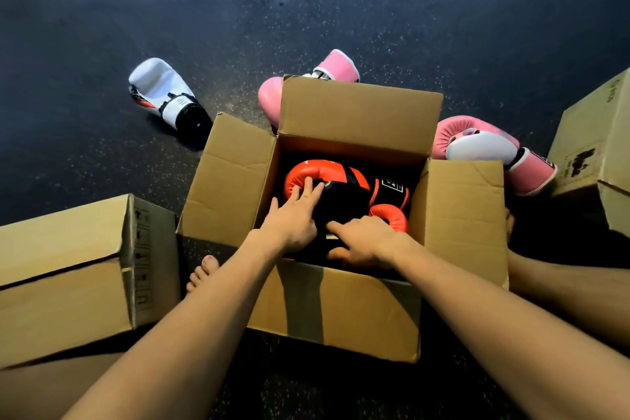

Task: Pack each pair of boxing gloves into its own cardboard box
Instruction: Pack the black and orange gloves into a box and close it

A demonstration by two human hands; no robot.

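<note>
Pressing the red-and-black gloves (344, 181) down inside the open box (341, 310), the left hand (293, 222) lies flat, fingers straight; the right hand (371, 242) rests spread beside it. Behind the box, pink gloves (477, 140) and a white glove (160, 89) lie unpacked on the floor (306, 10).

Three boxes (334, 310), two pink gloves (477, 143), two red gloves (306, 172), one white glove (160, 89).
</note>
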